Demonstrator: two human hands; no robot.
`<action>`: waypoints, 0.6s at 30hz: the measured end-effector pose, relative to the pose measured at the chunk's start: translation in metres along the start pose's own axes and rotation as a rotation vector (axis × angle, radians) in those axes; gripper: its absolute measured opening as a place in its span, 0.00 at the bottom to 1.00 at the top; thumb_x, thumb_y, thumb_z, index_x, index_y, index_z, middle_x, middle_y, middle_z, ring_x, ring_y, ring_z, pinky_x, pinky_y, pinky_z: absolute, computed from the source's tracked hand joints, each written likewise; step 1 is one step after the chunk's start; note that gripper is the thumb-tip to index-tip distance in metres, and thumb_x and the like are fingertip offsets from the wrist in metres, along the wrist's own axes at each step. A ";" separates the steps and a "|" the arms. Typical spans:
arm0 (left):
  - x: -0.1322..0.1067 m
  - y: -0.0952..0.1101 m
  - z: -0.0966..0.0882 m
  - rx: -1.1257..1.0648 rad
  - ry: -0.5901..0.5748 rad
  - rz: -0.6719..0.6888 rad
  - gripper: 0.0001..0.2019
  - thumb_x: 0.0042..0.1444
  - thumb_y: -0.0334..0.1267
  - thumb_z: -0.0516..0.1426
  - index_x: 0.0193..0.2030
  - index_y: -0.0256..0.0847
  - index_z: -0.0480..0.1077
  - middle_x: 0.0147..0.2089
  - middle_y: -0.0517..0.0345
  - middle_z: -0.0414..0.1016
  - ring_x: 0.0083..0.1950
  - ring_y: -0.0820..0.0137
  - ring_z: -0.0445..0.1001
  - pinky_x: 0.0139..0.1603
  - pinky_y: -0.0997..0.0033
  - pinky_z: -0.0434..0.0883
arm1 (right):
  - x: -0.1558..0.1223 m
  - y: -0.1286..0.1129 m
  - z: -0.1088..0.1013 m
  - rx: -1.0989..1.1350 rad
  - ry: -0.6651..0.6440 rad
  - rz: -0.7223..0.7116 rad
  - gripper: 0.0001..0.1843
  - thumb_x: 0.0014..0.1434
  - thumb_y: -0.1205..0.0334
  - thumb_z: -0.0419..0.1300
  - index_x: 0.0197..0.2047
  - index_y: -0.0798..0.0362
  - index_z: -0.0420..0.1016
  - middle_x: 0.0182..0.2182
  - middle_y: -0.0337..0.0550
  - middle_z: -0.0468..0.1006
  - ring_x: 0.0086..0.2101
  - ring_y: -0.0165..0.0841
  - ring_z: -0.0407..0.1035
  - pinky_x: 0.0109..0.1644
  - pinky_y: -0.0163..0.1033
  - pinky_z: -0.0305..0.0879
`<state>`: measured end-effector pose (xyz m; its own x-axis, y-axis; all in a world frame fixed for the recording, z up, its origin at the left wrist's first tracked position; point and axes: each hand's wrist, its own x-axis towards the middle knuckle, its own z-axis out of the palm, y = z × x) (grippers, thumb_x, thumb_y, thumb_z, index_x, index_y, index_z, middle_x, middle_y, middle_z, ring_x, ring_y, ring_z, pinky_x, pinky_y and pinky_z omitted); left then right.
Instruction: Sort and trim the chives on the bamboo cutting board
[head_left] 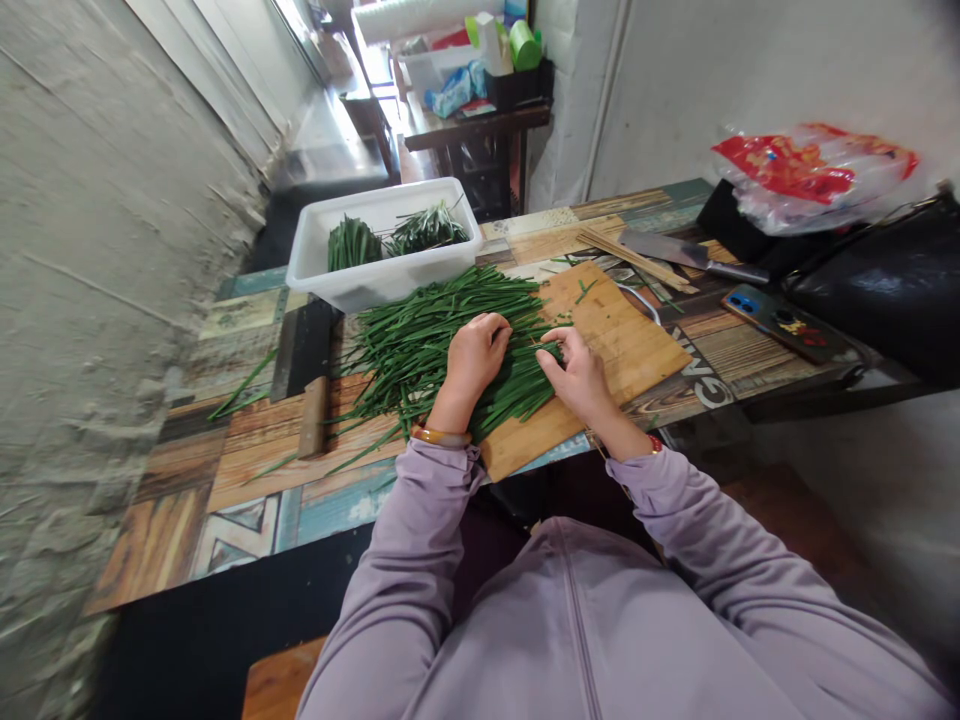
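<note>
A large heap of long green garlic chives [442, 320] lies across the table and over the left part of a wooden cutting board [637, 350]. My left hand [478, 352] rests on the heap, fingers curled in against the thumb; what they grip, if anything, is hidden. At the right ends of the stalks, my right hand [581, 378] has its thumb and fingertips closed around chive ends. A thin yellowish strand shows by its fingertips. Small green bits are scattered on the board.
Behind the heap stands a white plastic tub [382, 275] with two chive bundles. A dark-bladed cleaver [304, 350] with a wooden handle lies left. Chopsticks [637, 262], a metal knife [694, 255], a phone [784, 322] and a black bag [889, 280] are right.
</note>
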<state>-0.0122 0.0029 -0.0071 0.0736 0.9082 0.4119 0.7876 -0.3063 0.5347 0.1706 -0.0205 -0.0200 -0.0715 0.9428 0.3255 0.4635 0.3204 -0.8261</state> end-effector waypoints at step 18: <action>0.002 0.005 -0.005 0.010 0.224 0.065 0.07 0.60 0.30 0.56 0.32 0.42 0.72 0.38 0.52 0.73 0.44 0.63 0.71 0.50 0.61 0.68 | 0.000 0.002 0.001 -0.001 -0.002 -0.014 0.13 0.59 0.54 0.58 0.44 0.51 0.72 0.24 0.34 0.65 0.25 0.31 0.59 0.33 0.38 0.57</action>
<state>-0.0108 0.0020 0.0001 -0.0121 0.8003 0.5995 0.7915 -0.3587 0.4948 0.1709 -0.0197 -0.0220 -0.0802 0.9384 0.3361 0.4635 0.3336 -0.8209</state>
